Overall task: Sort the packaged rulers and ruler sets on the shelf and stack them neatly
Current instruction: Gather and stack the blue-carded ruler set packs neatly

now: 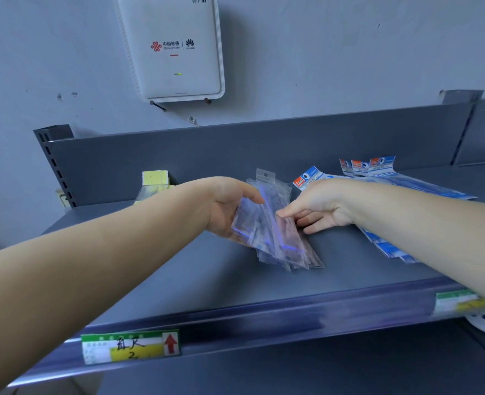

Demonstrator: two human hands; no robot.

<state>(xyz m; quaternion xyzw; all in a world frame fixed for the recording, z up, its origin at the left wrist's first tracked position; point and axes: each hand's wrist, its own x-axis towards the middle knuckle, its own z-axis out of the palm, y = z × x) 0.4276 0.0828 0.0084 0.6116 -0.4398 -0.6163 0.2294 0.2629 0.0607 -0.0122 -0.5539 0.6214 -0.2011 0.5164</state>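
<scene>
A bunch of clear-packaged rulers (pixel 275 238) lies fanned on the grey shelf (pixel 178 269), near its middle. My left hand (pixel 227 206) grips the bunch from the left, thumb on top and fingers underneath. My right hand (pixel 318 206) touches the bunch's right edge, thumb tip on the top pack and fingers curled along the side. Behind my right forearm lie several blue-and-white packaged ruler sets (pixel 378 172), spread across the shelf's right part and partly hidden by the arm.
A yellow-topped clear box (pixel 153 183) stands at the back left of the shelf. The shelf's front rail carries a price tag (pixel 130 347) at left and another (pixel 460 303) at right. A white router (pixel 175 49) hangs on the wall above.
</scene>
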